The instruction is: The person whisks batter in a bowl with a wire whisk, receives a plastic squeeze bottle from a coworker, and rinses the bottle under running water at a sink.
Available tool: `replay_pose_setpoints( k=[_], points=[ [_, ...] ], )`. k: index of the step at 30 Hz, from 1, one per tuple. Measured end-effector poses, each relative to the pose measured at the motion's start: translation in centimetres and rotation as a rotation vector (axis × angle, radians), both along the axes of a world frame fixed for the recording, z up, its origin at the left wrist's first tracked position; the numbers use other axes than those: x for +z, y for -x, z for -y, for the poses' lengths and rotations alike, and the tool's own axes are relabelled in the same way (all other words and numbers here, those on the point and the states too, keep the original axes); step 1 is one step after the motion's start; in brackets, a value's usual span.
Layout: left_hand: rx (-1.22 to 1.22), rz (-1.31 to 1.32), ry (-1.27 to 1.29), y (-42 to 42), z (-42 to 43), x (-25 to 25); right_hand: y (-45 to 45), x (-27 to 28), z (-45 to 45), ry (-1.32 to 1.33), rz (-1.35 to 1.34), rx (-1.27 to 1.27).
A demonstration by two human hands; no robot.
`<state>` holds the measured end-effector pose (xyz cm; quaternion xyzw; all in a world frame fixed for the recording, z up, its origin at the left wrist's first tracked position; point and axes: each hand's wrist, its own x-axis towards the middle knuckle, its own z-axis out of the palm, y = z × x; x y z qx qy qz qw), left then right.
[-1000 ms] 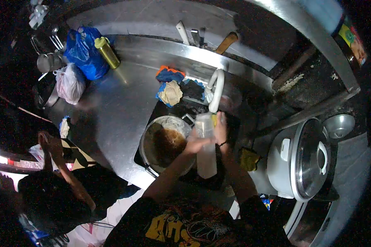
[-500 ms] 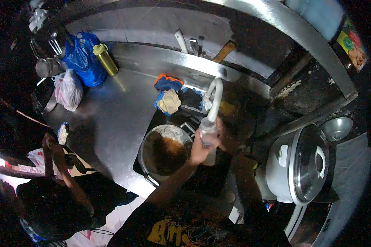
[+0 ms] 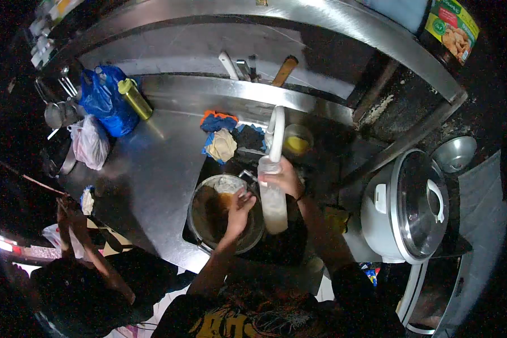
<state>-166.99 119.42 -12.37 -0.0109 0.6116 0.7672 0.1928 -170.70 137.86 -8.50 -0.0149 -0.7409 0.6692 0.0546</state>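
Note:
My right hand point(image 3: 287, 179) is wrapped around the upper part of a tall translucent bottle point(image 3: 274, 208) with cloudy, pale contents in its lower part. The bottle stands nearly upright, its mouth right under the end of a curved white spout point(image 3: 276, 132). My left hand point(image 3: 239, 214) hovers over a large metal pot point(image 3: 194, 222), fingers bent together near a small pale spot; what they hold, if anything, is not clear. Brownish liquid and some whitish matter show inside the pot, partly covered by my left hand and its shadow.
Crumpled cloths point(image 3: 221, 145) lie behind the pot, beside a bowl with something yellow point(image 3: 297, 141). A large white cooker point(image 3: 380, 225) stands at right. Plastic bags point(image 3: 90, 143) and a yellow-green bottle point(image 3: 135, 100) are at back left. Another person's hands point(image 3: 70, 217) show at left.
My left hand has left the bottle and moved left over the pot. My right hand now holds the bottle alone. The view has shifted slightly.

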Motion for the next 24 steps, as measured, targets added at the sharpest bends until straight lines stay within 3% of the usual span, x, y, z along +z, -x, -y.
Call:
replay_pose_setpoints(
  k=[1, 2, 4, 5, 6, 8, 9, 12, 15, 17, 20, 24],
  points=[
    [-0.046, 0.040, 0.023, -0.7, 0.5, -1.0, -0.6, 1.0, 0.8, 0.174, 0.070, -0.028],
    [-0.046, 0.049, 0.032, -1.2, 1.1, -2.0, -0.7, 0.4, 0.3, 0.183, 0.078, -0.029],
    [-0.427, 0.088, 0.018, -1.2, 1.4, -3.8, 1.1, -2.6, -2.0, 0.618, 0.161, 0.253],
    [-0.509, 0.160, 0.100, -1.8, 1.4, 1.0, 1.0, -5.1, -1.9, 0.838, 0.286, 0.216],
    [-0.505, 0.165, 0.094, -2.6, 1.5, 2.8, 0.4, -4.9, -1.4, 0.835, 0.294, 0.217],
    [-0.440, 0.530, -0.002, -3.4, 1.8, 4.3, -0.7, -3.8, 0.4, 1.102, 0.426, 0.147],
    [-0.482, 0.479, 0.024, -3.3, 2.1, 2.6, -0.8, -5.1, 0.8, 1.150, 0.431, 0.111],
    [-0.556, 0.487, 0.031, -3.0, 2.7, 2.6, -1.8, -7.6, 2.1, 1.162, 0.314, -0.019],
    [-0.491, 0.516, 0.002, -3.2, 2.3, 5.8, -1.5, -13.9, 1.2, 1.135, 0.438, -0.046],
    [-0.410, 0.554, -0.069, -3.4, 1.2, 6.2, -2.2, -14.3, 0.9, 1.057, 0.467, 0.033],
    [-0.361, 0.634, -0.179, -3.6, 0.5, 6.2, -5.1, -9.3, 1.4, 0.999, 0.661, -0.065],
    [-0.343, 0.679, -0.265, -4.1, 0.2, 5.0, -5.2, -13.3, 0.4, 1.050, 0.583, 0.018]
  ],
)
